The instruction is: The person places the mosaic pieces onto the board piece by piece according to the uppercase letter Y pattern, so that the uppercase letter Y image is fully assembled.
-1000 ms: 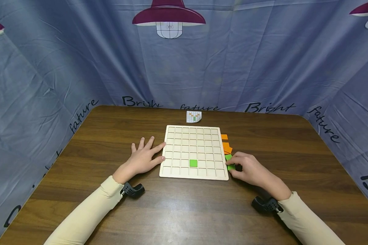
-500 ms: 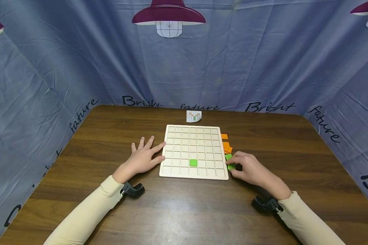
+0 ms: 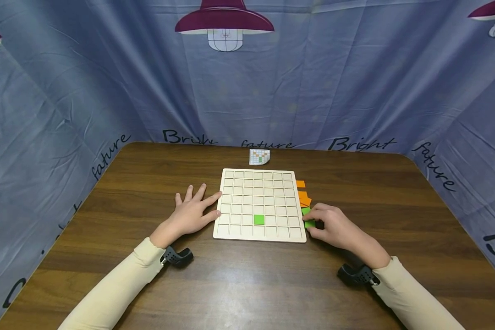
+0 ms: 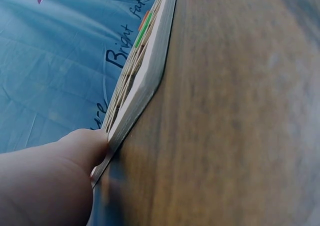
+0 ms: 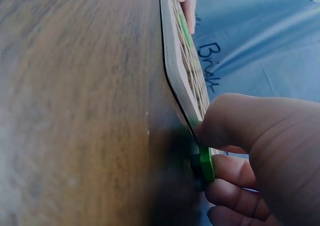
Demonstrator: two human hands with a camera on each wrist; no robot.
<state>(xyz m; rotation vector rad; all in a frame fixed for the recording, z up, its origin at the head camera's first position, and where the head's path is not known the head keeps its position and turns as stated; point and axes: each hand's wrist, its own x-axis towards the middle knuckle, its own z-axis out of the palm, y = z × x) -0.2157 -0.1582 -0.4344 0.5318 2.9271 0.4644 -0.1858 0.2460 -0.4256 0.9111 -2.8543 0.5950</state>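
A cream wooden grid board [image 3: 238, 233] lies flat on the table, with one green square tile [image 3: 259, 219] in a cell of its second row from the front. My left hand [image 3: 187, 216] rests on the table with fingers spread, thumb and index fingertip touching the board's left edge. At the board's right edge, my right hand [image 3: 333, 225] has its fingers curled over green tiles [image 3: 306, 211] lying on the table. The right wrist view shows a green tile [image 5: 206, 163] between thumb and fingers, close to the board's corner; the hand partly hides the tiles.
Several orange tiles [image 3: 304, 198] lie along the board's right side, beyond the right hand. A small paper card [image 3: 259, 157] with a coloured grid pattern lies behind the board. A blue printed curtain [image 3: 247, 101] hangs around the wooden table [image 3: 247, 284].
The whole head view has shifted very slightly to the left. Both hands, the board and the tiles otherwise keep their places, the right hand staying at the green tiles.
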